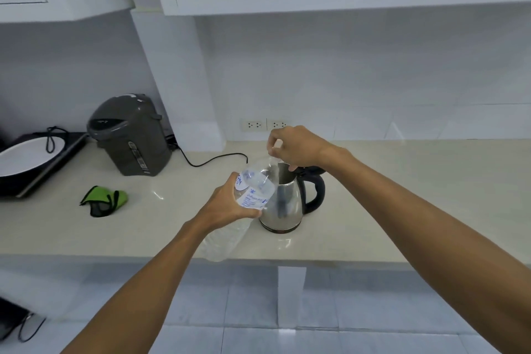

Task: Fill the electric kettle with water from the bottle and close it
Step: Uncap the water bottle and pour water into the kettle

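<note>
A steel electric kettle (284,204) with a black handle stands on the beige counter (402,195). Its black lid (309,171) is swung up, so the mouth is uncovered. My left hand (227,204) grips a clear plastic water bottle (254,190) around its labelled middle and holds it tilted, with the neck pointing up over the kettle's mouth. My right hand (296,146) hovers above the kettle with thumb and fingers pinched on the small white cap (271,148) at the bottle's top. I cannot tell whether the cap is still screwed on.
A grey hot-water pot (129,135) stands at the back left with a black cable (212,161) trailing from it. A green cloth (105,200) lies in front of it. A pan on a cooktop (26,155) is far left. Wall sockets (254,124) sit behind the kettle, under the cabinets.
</note>
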